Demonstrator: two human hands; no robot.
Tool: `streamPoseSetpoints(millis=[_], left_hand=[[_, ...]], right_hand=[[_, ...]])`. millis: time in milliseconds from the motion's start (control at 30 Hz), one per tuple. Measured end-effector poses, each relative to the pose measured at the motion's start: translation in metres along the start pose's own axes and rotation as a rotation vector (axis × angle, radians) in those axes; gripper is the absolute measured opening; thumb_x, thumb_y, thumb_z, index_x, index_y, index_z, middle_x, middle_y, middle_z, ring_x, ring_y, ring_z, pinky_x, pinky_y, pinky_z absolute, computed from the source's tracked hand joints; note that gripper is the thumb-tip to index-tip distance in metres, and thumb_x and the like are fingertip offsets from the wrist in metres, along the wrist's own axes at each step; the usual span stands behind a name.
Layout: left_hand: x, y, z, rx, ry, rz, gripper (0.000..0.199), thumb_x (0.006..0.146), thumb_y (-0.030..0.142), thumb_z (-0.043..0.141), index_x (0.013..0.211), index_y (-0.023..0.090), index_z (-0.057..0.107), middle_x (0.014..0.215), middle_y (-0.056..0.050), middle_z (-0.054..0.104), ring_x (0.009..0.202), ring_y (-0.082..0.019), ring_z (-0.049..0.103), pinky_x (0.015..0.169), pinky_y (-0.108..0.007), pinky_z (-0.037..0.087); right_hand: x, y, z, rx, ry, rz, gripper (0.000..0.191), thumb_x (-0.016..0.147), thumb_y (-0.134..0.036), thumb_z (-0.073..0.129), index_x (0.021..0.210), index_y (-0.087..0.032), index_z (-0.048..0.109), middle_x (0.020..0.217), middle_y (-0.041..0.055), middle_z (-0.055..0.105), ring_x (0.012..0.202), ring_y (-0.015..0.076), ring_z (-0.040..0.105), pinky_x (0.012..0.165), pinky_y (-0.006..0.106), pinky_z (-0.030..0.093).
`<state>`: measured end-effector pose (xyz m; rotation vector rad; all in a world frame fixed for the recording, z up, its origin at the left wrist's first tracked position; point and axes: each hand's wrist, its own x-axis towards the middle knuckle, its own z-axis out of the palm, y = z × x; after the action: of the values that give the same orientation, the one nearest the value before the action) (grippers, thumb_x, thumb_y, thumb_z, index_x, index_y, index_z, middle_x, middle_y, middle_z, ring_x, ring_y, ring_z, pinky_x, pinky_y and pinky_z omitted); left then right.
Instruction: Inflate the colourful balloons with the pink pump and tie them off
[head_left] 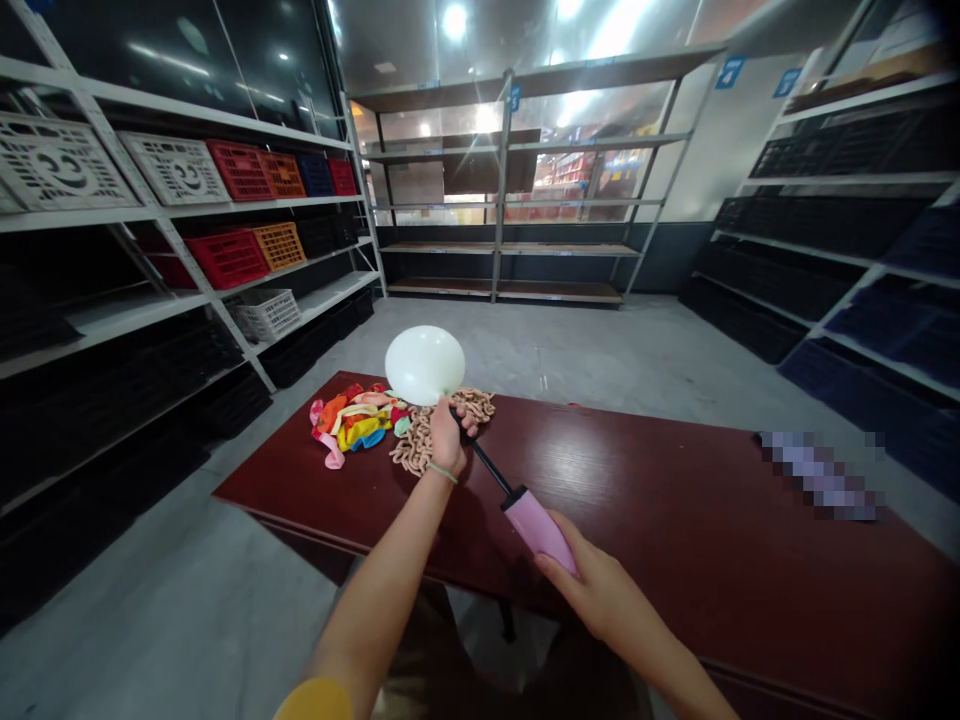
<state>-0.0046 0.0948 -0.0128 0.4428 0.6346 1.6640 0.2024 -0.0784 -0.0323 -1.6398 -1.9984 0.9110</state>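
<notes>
A white inflated balloon (425,365) stands above the far left part of the dark red table (600,470). My left hand (450,435) is closed round the balloon's neck and the black front end of a hand pump. The pump's pink body (541,530) is gripped by my right hand (589,575), with the black rod (491,467) showing between the two hands. Just left of my left hand lies a pile of uninflated coloured balloons (356,420). Beige twisted strands or balloons (412,445) lie under and around my left hand.
A pixelated purple item (817,475) lies at the table's right. Shelves (292,265) with red, orange and white crates stand at the left. A metal rack (499,200) stands against the back wall, and dark crates (810,260) fill shelves at the right.
</notes>
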Motion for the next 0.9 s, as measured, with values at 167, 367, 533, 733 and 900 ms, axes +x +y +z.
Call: streamPoseSetpoints(millis=[167, 367, 533, 733, 900], left_hand=[[-0.01, -0.004, -0.001, -0.046, 0.01, 0.013, 0.026, 0.09, 0.039, 0.055, 0.08, 0.02, 0.041, 0.061, 0.007, 0.038, 0.041, -0.004, 0.035, 0.037, -0.016, 0.026], [-0.037, -0.02, 0.001, 0.073, -0.015, -0.049, 0.028, 0.089, 0.045, 0.055, 0.081, 0.02, 0.044, 0.063, 0.006, 0.042, 0.041, -0.005, 0.037, 0.037, -0.017, 0.03], [-0.041, -0.027, 0.004, 0.078, -0.025, -0.042, 0.027, 0.088, 0.044, 0.057, 0.082, 0.019, 0.046, 0.063, 0.004, 0.047, 0.044, -0.006, 0.043, 0.042, -0.017, 0.038], [-0.028, -0.032, 0.01, -0.008, 0.152, -0.008, 0.021, 0.09, 0.039, 0.053, 0.083, 0.019, 0.049, 0.063, 0.003, 0.052, 0.051, -0.011, 0.056, 0.051, -0.023, 0.05], [-0.007, -0.01, -0.008, 0.1, 0.147, 0.068, 0.023, 0.089, 0.039, 0.054, 0.079, 0.019, 0.05, 0.065, 0.002, 0.057, 0.063, -0.013, 0.064, 0.063, -0.027, 0.055]], right_hand=[[0.015, -0.005, 0.004, 0.008, -0.017, 0.006, 0.054, 0.09, -0.052, 0.046, 0.139, -0.027, 0.044, 0.121, 0.0093, 0.068, 0.109, 0.0304, 0.065, 0.087, 0.038, 0.048], [0.043, -0.022, 0.016, 0.052, 0.025, 0.004, 0.053, 0.091, -0.051, 0.045, 0.137, -0.025, 0.046, 0.116, 0.0099, 0.069, 0.104, 0.0293, 0.067, 0.084, 0.036, 0.048], [0.039, -0.023, 0.017, -0.006, 0.045, 0.047, 0.053, 0.092, -0.052, 0.045, 0.14, -0.031, 0.041, 0.125, 0.0076, 0.066, 0.109, 0.0327, 0.065, 0.083, 0.039, 0.048], [0.014, -0.014, 0.006, -0.1, 0.075, 0.02, 0.054, 0.092, -0.05, 0.045, 0.141, -0.029, 0.041, 0.131, 0.0076, 0.062, 0.108, 0.0326, 0.066, 0.082, 0.037, 0.049], [-0.004, 0.027, -0.022, -0.285, 0.184, 0.062, 0.057, 0.091, -0.056, 0.045, 0.142, -0.031, 0.04, 0.129, 0.0066, 0.063, 0.104, 0.0319, 0.067, 0.078, 0.038, 0.05]])
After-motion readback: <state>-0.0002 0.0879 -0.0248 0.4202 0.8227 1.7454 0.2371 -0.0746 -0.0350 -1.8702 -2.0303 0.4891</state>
